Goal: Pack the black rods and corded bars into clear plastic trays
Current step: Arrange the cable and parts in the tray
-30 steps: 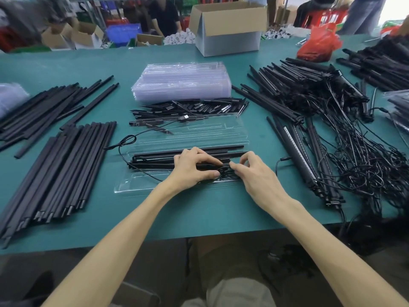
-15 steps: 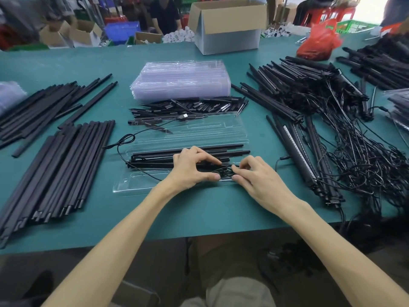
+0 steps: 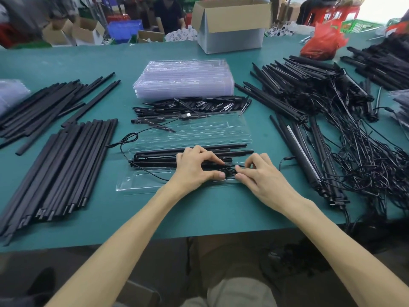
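An open clear plastic tray (image 3: 141, 182) lies in front of me on the green table. Several black rods and a corded bar (image 3: 159, 158) lie across its near half. A coiled black cord (image 3: 230, 172) sits at the tray's near right. My left hand (image 3: 197, 167) rests on the rods and pinches the cord coil between thumb and fingers. My right hand (image 3: 259, 173) pinches the same coil from the right with curled fingers. A loose loop of the cord (image 3: 128, 138) trails off the tray's left side.
A stack of clear trays (image 3: 183, 78) stands behind, with short black pieces (image 3: 194, 105) before it. Black rods (image 3: 62, 165) lie in piles on the left. Corded bars (image 3: 321, 129) with tangled cords fill the right. A cardboard box (image 3: 232, 25) and a red bag (image 3: 323, 41) stand at the back.
My right hand has slid slightly left and closed its fingers on the cord coil. The left hand keeps its place on the rods.
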The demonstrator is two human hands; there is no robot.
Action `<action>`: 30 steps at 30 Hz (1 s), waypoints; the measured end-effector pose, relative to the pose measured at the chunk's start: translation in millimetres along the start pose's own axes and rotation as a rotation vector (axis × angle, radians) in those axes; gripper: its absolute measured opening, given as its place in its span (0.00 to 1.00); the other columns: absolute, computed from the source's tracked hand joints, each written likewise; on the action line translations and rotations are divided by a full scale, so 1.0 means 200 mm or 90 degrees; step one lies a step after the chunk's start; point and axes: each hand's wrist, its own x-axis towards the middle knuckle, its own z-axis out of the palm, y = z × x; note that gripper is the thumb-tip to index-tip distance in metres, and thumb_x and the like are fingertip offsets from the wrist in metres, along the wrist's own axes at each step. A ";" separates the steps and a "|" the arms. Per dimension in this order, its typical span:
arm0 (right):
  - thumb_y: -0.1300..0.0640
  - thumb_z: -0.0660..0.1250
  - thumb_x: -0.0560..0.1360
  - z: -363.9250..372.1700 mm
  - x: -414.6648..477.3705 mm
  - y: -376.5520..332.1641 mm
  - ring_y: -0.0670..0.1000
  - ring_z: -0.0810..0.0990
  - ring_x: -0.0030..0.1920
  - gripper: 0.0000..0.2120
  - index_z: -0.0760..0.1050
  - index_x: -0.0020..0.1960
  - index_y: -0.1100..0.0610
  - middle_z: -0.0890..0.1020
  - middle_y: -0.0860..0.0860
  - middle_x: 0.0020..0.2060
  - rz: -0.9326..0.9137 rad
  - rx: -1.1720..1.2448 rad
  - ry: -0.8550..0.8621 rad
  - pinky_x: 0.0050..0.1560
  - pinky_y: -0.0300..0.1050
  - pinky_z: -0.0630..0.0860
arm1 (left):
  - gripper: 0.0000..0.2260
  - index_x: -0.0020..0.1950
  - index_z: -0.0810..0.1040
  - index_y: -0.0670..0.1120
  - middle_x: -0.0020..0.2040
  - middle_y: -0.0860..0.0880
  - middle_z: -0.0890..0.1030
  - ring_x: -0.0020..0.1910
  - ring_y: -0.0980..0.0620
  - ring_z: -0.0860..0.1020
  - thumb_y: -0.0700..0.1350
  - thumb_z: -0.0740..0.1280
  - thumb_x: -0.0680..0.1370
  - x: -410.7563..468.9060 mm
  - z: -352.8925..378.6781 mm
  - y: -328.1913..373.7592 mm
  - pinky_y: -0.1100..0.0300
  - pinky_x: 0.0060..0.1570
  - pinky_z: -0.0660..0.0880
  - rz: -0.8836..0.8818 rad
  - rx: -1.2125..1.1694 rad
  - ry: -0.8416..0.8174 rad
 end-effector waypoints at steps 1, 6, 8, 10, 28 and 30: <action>0.45 0.59 0.82 0.00 0.00 0.01 0.51 0.67 0.52 0.20 0.81 0.63 0.55 0.71 0.49 0.49 0.005 0.011 -0.009 0.55 0.47 0.72 | 0.16 0.51 0.82 0.66 0.53 0.58 0.74 0.60 0.55 0.68 0.65 0.76 0.66 0.00 0.00 0.00 0.58 0.58 0.55 0.001 0.003 0.006; 0.47 0.67 0.79 -0.02 0.06 0.04 0.48 0.69 0.50 0.13 0.85 0.55 0.52 0.70 0.45 0.44 0.059 0.157 -0.040 0.51 0.39 0.65 | 0.15 0.48 0.81 0.64 0.52 0.58 0.74 0.58 0.56 0.67 0.66 0.76 0.66 0.00 0.02 0.01 0.60 0.53 0.53 -0.022 0.012 0.019; 0.49 0.70 0.78 -0.03 0.10 0.05 0.49 0.72 0.47 0.10 0.86 0.50 0.53 0.72 0.47 0.42 0.077 0.171 -0.054 0.48 0.42 0.66 | 0.15 0.47 0.81 0.64 0.51 0.59 0.74 0.57 0.56 0.67 0.66 0.76 0.66 0.01 0.02 0.02 0.59 0.53 0.53 -0.034 0.017 0.015; 0.53 0.73 0.76 -0.05 0.14 0.06 0.50 0.74 0.44 0.06 0.86 0.48 0.56 0.74 0.49 0.42 0.086 0.171 -0.060 0.46 0.45 0.69 | 0.14 0.46 0.80 0.64 0.50 0.59 0.73 0.57 0.55 0.67 0.66 0.76 0.65 0.01 0.02 0.02 0.58 0.52 0.53 -0.050 0.017 0.012; 0.61 0.61 0.82 -0.02 0.15 -0.03 0.49 0.68 0.47 0.08 0.68 0.45 0.54 0.68 0.45 0.43 -0.033 -0.076 -0.063 0.44 0.52 0.75 | 0.08 0.48 0.83 0.64 0.54 0.57 0.77 0.56 0.56 0.73 0.58 0.77 0.71 0.03 -0.04 0.03 0.55 0.54 0.56 -0.099 -0.044 -0.041; 0.60 0.61 0.82 -0.02 0.15 -0.04 0.51 0.71 0.49 0.06 0.70 0.47 0.54 0.70 0.46 0.44 -0.020 -0.083 -0.069 0.45 0.51 0.75 | 0.09 0.48 0.83 0.63 0.53 0.57 0.77 0.55 0.56 0.72 0.59 0.77 0.70 0.03 -0.04 0.04 0.55 0.53 0.56 -0.109 -0.043 -0.035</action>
